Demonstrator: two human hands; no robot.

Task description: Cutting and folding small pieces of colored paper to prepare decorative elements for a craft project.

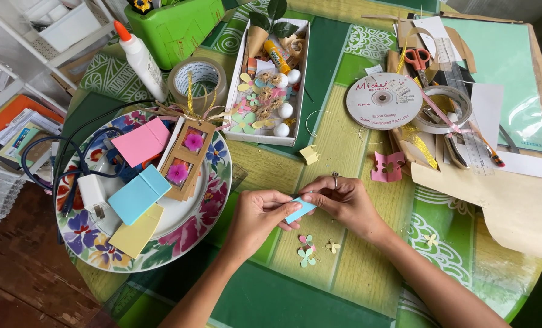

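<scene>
Head view: we see both hands meeting low of table centre. Left hand and right hand each pinch one end of a small light-blue paper piece, fingers curled tight on it, left at its 9 o'clock end, right at its 3 o'clock end. Ring on a right finger. Just below, at 6 o'clock from the piece, tiny paper flower cutouts lie on the green patterned tablecloth. At 9 o'clock from the hands, floral plate carrying pink, blue and yellow folded cards plus a cardboard frame with pink flowers. At 12 o'clock, white box of craft bits. Ribbon spool and scissors at 1 o'clock. Glue bottle at 11 o'clock.
</scene>
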